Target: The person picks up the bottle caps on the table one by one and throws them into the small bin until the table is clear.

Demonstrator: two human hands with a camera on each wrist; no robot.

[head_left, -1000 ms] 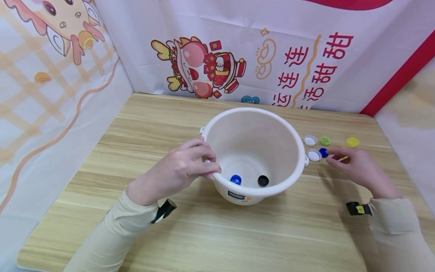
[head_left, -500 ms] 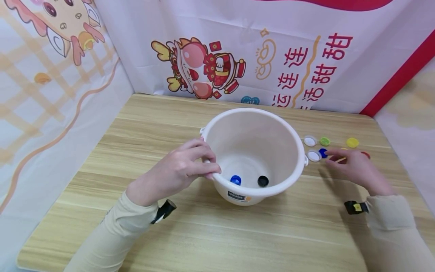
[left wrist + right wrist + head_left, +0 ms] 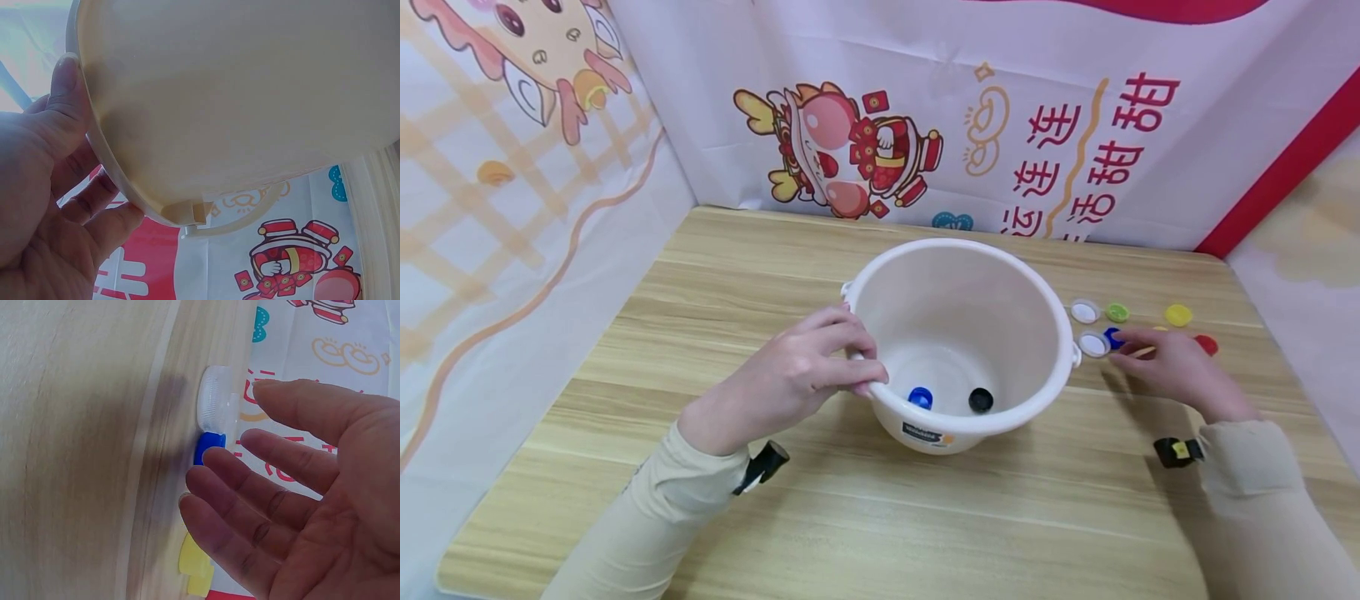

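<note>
I'm seeing right grip (image 3: 1182, 371), fingers loosely spread, empty, edging left at frame right, baring red bottle cap (image 3: 1207, 344); blue bottle cap (image 3: 1112, 336) is seemingly getting reachable. My left grip (image 3: 805, 367) is holding white bucket (image 3: 951, 242).

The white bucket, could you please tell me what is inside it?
Inside the white bucket, the head view shows a blue cap and a black cap. Its near side hides the closest part of the interior, so anything there cannot be seen.
</note>
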